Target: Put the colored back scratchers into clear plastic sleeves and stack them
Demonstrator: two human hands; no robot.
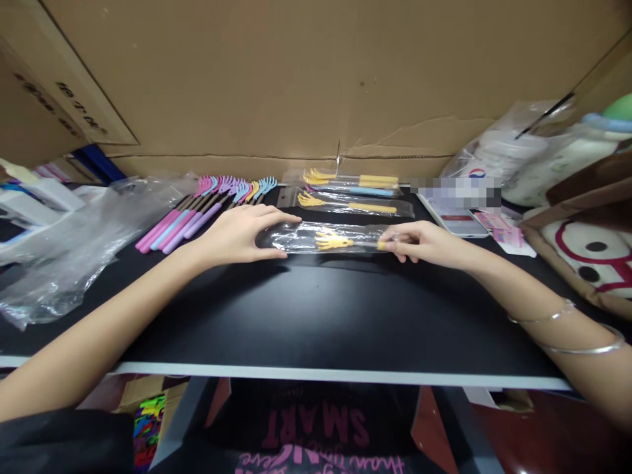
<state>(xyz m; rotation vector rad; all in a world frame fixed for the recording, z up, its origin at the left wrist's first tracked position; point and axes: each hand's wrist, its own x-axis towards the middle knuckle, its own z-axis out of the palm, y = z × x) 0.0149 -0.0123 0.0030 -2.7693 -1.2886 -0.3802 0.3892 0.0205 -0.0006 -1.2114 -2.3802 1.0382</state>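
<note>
A yellow hand-shaped back scratcher (336, 241) lies lengthwise in a clear plastic sleeve (299, 241) low over the black table, its claw end pointing left. My right hand (412, 241) pinches the handle end at the right; its fingers cover most of the handle. At the sleeve's left end my left hand (247, 234) has thumb and forefinger spread apart, touching the plastic near its edges. Just behind, several bagged back scratchers (355, 201) lie flat, yellow and blue. Loose back scratchers (185, 220) with pink, blue and purple handles lie beyond my left hand.
Crumpled plastic bags (64, 257) cover the table's left side. To the right are a phone (461, 224), pink cards (503, 232), a bagged white cup (508, 155) and a brown bag (557, 220). A cardboard wall (296, 85) closes off the back. The table's pale front edge (320, 374) is nearest me.
</note>
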